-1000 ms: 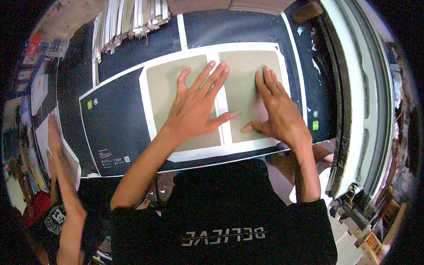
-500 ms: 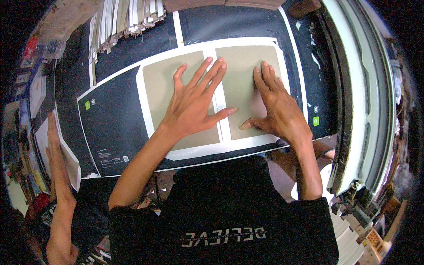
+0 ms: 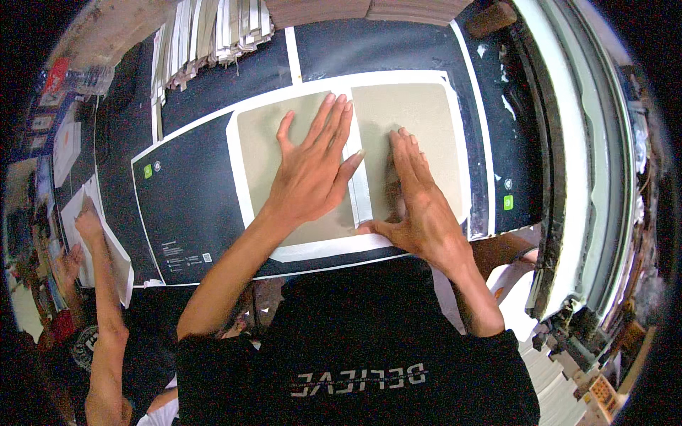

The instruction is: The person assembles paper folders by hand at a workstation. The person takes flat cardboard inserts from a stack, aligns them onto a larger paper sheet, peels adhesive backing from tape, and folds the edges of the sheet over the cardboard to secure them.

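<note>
Two grey-beige boards lie side by side on a white-edged sheet, a white strip (image 3: 361,192) running between them. My left hand (image 3: 309,170) lies flat on the left board (image 3: 257,153), fingers stretched, its thumb at the strip. Over the right board (image 3: 433,113), my right hand (image 3: 426,209) rests with straight fingers close together. Its thumb reaches left to the lower end of the strip. Both hands are open and hold nothing. White folded edges border the boards on a dark printed sheet (image 3: 188,206), which has small green marks.
Beyond the boards sits a stack of thin card strips (image 3: 213,35). A long pale machine rail (image 3: 568,156) stands along the right side. At the left, a co-worker's hand (image 3: 88,224) touches a white-edged sheet (image 3: 117,259). Brown boards (image 3: 320,11) lie at the far edge.
My right hand has slid left and nearer to me, its thumb now at the strip. My left thumb has drawn closer to the fingers. The co-worker's hand has shifted on their sheet.
</note>
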`<act>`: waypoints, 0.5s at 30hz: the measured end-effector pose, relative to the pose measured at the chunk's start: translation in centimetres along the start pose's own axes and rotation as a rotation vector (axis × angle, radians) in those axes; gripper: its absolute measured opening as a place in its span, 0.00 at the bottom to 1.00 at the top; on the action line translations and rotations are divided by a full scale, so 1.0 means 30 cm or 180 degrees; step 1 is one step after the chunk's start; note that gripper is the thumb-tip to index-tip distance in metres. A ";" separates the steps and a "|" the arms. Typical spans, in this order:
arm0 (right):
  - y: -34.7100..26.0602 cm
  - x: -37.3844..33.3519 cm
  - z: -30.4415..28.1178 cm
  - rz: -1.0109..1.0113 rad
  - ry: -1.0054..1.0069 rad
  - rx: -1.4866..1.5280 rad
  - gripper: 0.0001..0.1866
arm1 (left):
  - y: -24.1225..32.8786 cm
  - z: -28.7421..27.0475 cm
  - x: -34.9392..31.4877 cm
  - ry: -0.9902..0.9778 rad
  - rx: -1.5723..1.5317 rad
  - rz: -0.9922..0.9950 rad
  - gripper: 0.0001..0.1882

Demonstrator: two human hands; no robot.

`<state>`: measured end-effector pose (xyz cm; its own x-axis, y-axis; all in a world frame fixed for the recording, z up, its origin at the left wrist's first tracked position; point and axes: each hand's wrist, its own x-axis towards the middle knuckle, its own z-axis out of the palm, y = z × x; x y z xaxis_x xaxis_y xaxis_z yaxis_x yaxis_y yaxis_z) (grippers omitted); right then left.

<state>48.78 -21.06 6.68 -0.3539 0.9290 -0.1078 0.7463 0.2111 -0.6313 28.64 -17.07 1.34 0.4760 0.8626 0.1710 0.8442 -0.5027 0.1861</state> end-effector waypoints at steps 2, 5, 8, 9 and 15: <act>0.011 0.008 0.016 -0.0046 0.0057 0.0003 0.70 | -0.004 -0.006 0.005 -0.0073 -0.0023 -0.0018 0.35; 0.014 0.009 0.019 -0.0103 0.0061 -0.0043 0.70 | 0.002 -0.020 0.010 -0.0086 -0.0131 -0.0018 0.35; -0.002 0.004 0.017 -0.0053 -0.0070 -0.0199 0.70 | 0.010 -0.016 0.001 -0.0117 -0.0154 -0.0040 0.35; -0.006 0.004 0.017 -0.0038 -0.0103 -0.0258 0.70 | 0.011 -0.017 0.003 -0.0129 -0.0169 -0.0039 0.35; -0.014 0.011 0.016 -0.0010 -0.0170 -0.0220 0.70 | 0.006 -0.025 0.010 -0.0179 -0.0406 -0.0109 0.36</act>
<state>48.07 -20.98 6.55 -0.3846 0.9112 -0.1478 0.7816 0.2363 -0.5774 28.73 -16.94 2.16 0.4635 0.8794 0.1086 0.8237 -0.4728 0.3130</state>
